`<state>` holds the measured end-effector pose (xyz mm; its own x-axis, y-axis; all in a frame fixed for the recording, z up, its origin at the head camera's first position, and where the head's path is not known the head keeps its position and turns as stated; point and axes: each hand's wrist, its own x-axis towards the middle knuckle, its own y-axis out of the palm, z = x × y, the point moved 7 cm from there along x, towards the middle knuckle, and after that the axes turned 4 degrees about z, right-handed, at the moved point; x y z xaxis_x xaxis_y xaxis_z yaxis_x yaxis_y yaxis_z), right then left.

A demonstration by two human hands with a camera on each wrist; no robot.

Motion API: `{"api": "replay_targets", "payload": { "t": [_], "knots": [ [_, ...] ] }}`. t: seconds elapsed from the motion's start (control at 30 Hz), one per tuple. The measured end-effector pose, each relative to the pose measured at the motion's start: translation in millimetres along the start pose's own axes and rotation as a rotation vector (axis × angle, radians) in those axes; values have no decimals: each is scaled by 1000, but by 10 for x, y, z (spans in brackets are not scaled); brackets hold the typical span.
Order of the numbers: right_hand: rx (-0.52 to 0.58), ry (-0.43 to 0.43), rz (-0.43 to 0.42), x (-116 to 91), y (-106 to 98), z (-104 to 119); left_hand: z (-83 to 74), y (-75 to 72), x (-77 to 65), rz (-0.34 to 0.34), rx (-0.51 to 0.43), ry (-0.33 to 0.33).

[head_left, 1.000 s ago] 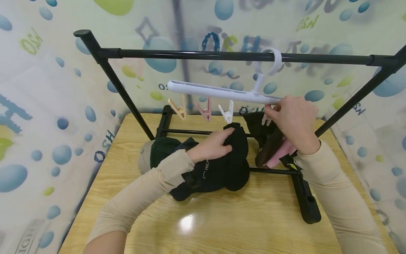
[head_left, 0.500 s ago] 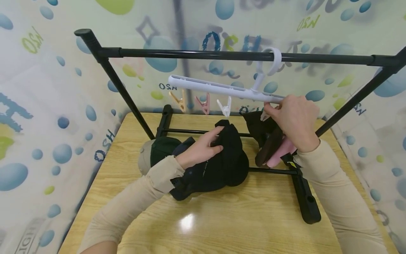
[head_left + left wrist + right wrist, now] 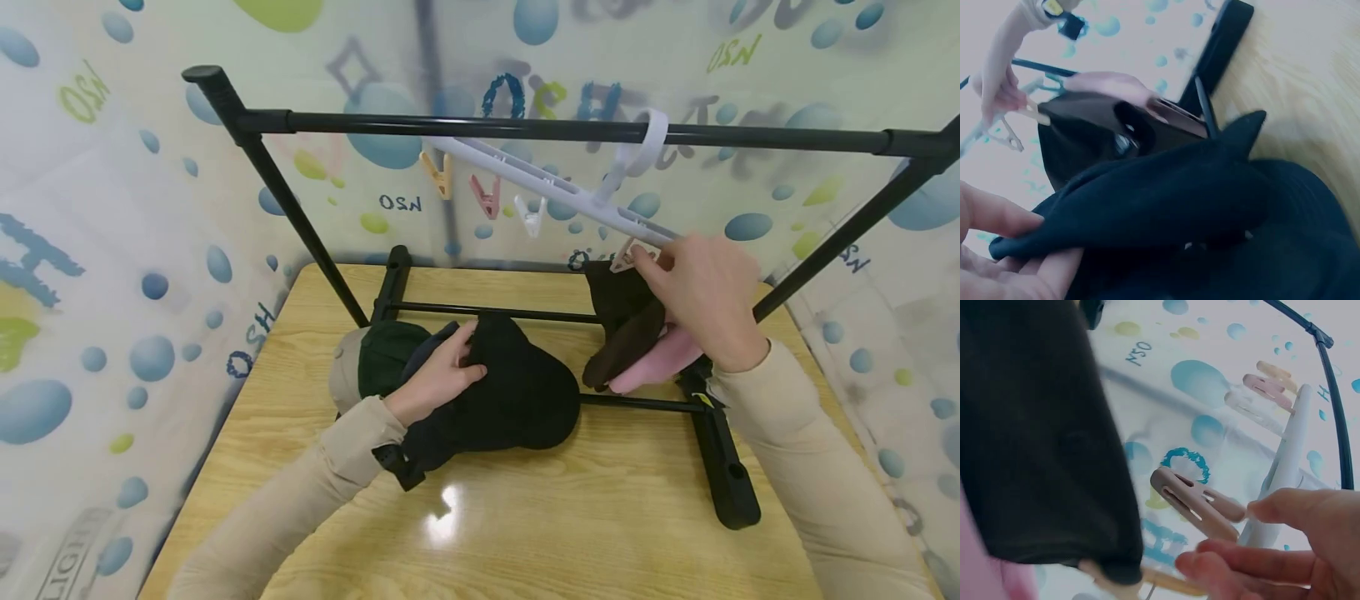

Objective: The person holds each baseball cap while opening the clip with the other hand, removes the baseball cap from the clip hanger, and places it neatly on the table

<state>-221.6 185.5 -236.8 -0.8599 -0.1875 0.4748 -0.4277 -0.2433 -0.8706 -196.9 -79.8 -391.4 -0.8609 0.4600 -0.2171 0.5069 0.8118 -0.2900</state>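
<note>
My left hand (image 3: 441, 379) pinches the edge of a black cap (image 3: 517, 383) between thumb and fingers; the left wrist view shows its folded dark cloth (image 3: 1147, 206). The cap rests on other caps on the table. At the low end of a pale lavender hanger (image 3: 551, 185), my right hand (image 3: 708, 287) pinches a pinkish-brown clip (image 3: 1200, 503) by its handles; in the head view the hand hides part of it. A dark brown cap (image 3: 624, 333) and a pink cap (image 3: 660, 362) hang beside this hand. A beige clip (image 3: 1107, 578) touches the dark cloth's edge.
The hanger hooks over a black rack's top bar (image 3: 480, 127). Yellow (image 3: 441, 177), pink (image 3: 487, 197) and white (image 3: 529, 217) clips dangle from its raised left part. Green (image 3: 386, 358) and beige (image 3: 345, 371) caps lie left on the wooden table (image 3: 525, 517).
My left hand has drawn the black cap left and down, away from the white clip. The hanger's left end has swung up with its clips. My right hand has stayed at the other end.
</note>
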Motion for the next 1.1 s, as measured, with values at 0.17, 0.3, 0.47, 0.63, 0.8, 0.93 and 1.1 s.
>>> {"api": "replay_targets", "payload": {
  "t": [0.17,0.3,0.47,0.63,0.8,0.93,1.1],
  "knots": [
    [-17,39,-13,-88,-19,-178,235,-92,-140,-40,28,-64],
    [-23,86,-31,-169,-28,-390,362,-147,-261,-68,54,-75],
    [28,55,-6,-261,-4,-622,400,-225,-339,-87,48,-50],
    [74,21,97,-293,37,-799,328,-296,-377,-102,96,-6],
    [75,-124,182,-298,50,-822,258,-366,-397,-103,180,46],
    [81,-210,214,-288,25,-808,138,-501,-416,-148,266,119],
    [64,-234,260,-257,-29,-799,-3,-640,-419,-230,352,172]
  ]
}}
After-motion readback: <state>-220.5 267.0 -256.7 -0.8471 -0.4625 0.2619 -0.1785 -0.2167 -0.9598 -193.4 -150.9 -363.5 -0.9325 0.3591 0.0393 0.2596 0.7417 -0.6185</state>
